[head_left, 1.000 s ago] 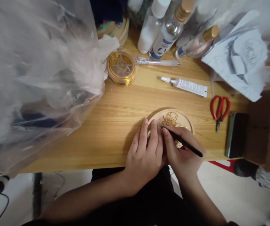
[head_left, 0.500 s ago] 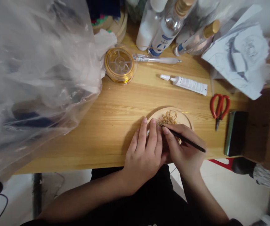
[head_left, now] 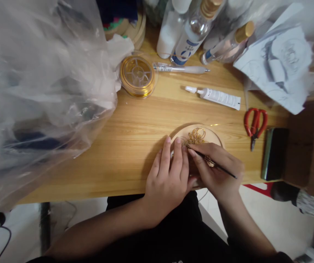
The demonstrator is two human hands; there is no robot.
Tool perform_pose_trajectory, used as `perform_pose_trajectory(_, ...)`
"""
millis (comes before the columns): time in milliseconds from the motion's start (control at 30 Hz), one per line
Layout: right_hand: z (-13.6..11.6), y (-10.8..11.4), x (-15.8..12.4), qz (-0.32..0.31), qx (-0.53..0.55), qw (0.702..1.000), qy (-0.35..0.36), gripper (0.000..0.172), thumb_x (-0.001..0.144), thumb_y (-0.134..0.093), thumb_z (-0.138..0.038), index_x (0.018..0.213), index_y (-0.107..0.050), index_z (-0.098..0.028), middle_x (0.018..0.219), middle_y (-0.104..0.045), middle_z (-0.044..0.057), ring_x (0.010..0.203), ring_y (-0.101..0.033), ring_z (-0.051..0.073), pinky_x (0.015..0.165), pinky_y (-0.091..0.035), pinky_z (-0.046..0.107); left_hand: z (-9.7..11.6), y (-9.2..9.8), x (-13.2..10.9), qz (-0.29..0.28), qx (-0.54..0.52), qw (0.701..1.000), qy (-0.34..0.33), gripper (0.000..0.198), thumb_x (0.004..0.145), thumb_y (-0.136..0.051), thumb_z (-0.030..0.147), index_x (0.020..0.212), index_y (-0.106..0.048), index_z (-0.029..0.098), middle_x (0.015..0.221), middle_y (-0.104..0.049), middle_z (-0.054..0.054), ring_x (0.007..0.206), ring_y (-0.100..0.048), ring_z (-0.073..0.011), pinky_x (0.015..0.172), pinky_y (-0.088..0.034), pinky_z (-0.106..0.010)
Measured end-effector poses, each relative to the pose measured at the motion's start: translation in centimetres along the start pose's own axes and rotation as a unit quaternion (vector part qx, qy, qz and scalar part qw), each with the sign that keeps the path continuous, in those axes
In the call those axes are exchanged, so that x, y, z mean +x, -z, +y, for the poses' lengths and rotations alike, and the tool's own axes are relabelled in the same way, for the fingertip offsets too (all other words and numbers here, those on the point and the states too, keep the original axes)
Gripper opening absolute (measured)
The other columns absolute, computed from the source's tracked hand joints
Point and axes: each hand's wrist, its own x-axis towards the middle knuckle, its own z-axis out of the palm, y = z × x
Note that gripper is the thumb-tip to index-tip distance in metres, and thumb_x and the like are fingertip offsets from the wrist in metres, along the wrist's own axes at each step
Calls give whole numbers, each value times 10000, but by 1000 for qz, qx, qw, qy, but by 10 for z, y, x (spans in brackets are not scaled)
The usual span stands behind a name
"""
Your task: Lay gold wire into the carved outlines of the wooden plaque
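A round pale wooden plate lies near the table's front edge, with curled gold wire work on it. My left hand rests over the plate's left side, fingers stretched forward and slightly spread, its thumb tucked toward the plate's near side. Pinched in my right hand is a thin dark tool, slanting down to a tip beside the left fingertips and the wire. What lies beneath the fingers is mostly hidden.
Behind the plate lie a white tube, a pen and a gold wire spool. Bottles stand farther back. Red-handled pliers and a phone are at right; a large plastic bag covers the left.
My right hand has turned slightly and shifted a little right, and the tool's rear end now looks thinner. The left hand stays in place.
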Motion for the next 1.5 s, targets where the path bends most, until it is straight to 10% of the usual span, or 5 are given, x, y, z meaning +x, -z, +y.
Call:
perform_pose_trajectory(667,31,21,32,-148,10,953,263,164,877,-582,-134,1016,-666,-155,906,-740,97,850,-706,198,741,-607,339,0,-2,0,16,11,1000,-5,632,1007,-220,472,1258,-581,18,1365,-555,-162,1252,-521,-357,879,-436,-392)
perform_pose_trajectory(933,23,10,20,-47,71,989,123,86,826,-669,-137,894,-686,-186,796,-732,23,729,-693,140,673,-586,277,1,-4,-1,33,12,999,-11,595,997,-286,458,1247,-580,5,1353,-557,-193,1261,-506,-379,902,-434,-410)
perform_pose_trajectory(1500,18,9,16,-11,84,995,58,98,801,-694,-148,876,-705,-211,785,-730,4,699,-683,136,640,-564,276,1,-3,0,29,12,999,-9,547,979,-343,415,1259,-569,2,1355,-556,-190,1260,-506,-376,894,-442,-408)
